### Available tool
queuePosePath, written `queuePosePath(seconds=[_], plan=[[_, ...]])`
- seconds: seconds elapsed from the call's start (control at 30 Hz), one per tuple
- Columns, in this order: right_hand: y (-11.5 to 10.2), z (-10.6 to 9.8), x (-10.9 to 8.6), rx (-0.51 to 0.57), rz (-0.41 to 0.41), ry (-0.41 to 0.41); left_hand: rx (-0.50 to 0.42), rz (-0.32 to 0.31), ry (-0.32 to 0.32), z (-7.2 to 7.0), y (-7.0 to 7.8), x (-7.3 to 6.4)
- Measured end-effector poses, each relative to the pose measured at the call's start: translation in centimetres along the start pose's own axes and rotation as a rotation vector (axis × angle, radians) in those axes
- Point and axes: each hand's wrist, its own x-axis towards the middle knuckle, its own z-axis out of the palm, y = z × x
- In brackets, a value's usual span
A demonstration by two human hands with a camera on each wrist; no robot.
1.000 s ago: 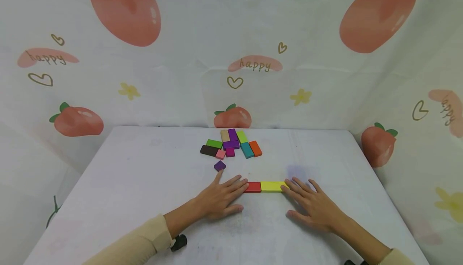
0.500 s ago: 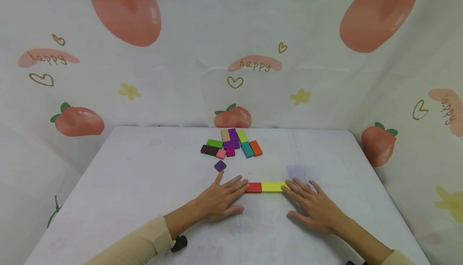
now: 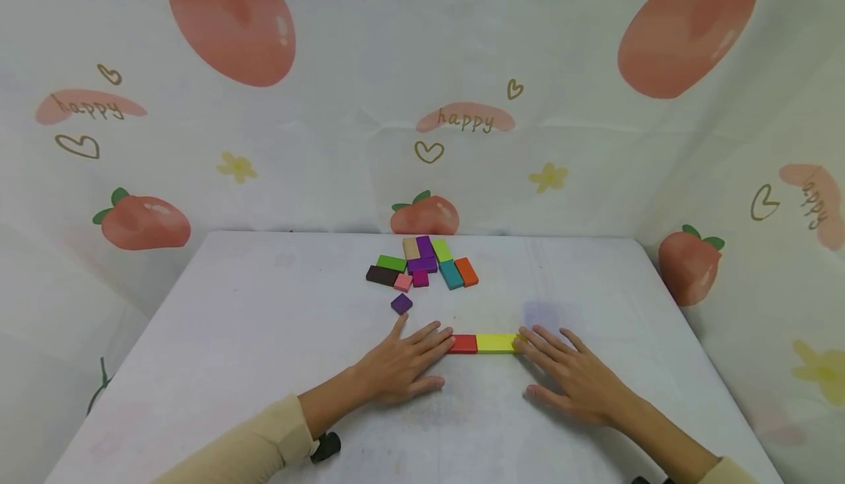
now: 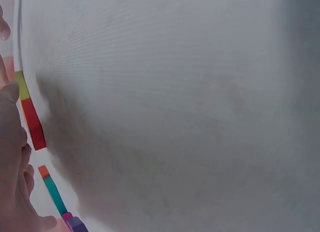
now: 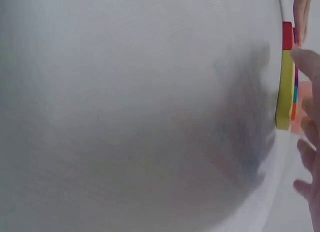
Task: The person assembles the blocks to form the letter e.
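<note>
My outspread left hand [image 3: 404, 367] and right hand [image 3: 571, 378] grip nothing; even pressure should square the red oblong block [image 3: 465, 344] against the yellow oblong block [image 3: 496, 343].

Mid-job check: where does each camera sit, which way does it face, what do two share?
Head: on the person's head, facing forward and down at table and backdrop; left hand, right hand, sleeves show.
Left wrist: on that wrist, facing across the table; left hand at left edge, part of the right hand near top.
Right wrist: on that wrist, facing across the table; right hand at right edge, part of the left hand near top.
Both wrist views share the red block and yellow block.
</note>
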Motion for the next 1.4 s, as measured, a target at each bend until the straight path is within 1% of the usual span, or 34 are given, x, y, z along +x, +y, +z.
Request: queuePosePath(seconds=[0.13,0.23,0.4,0.77,0.87,0.97,1.1,1.27,1.33,1.4], plan=[[0.3,0.0,0.1,0.028,-0.082,0.036,-0.006,0.004,0.0,0.1,0.0,-0.2],[0.3,0.0,0.2,0.055,-0.116,0.025,-0.018,0.006,-0.003,0.2,0.0,-0.3],[0.1,0.1,0.3,0.069,-0.105,-0.013,-0.034,0.013,-0.002,0.3,0.0,-0.2],[-0.1,-0.1,0.5,0.083,-0.065,-0.049,-0.047,0.011,-0.022,-0.1,0.1,-0.2],[-0.1,0.0,0.5,0.072,-0.062,-0.044,-0.055,0.01,-0.027,-0.1,0.1,-0.2],[0.0,0.0,0.4,0.063,-0.076,-0.016,-0.052,0.009,-0.027,0.0,0.1,-0.2],[0.1,0.1,0.4,0.058,-0.093,0.015,-0.033,0.008,-0.017,0.1,0.1,-0.2],[0.1,0.1,0.5,0.059,-0.09,0.004,-0.028,0.007,-0.001,0.0,0.0,-0.4],[0.1,0.0,0.5,0.062,-0.093,0.001,-0.031,0.001,0.023,0.1,-0.4,-0.5],[0.1,0.0,0.6,0.065,-0.092,-0.004,-0.027,-0.017,0.062,0.2,-1.0,-0.7]])
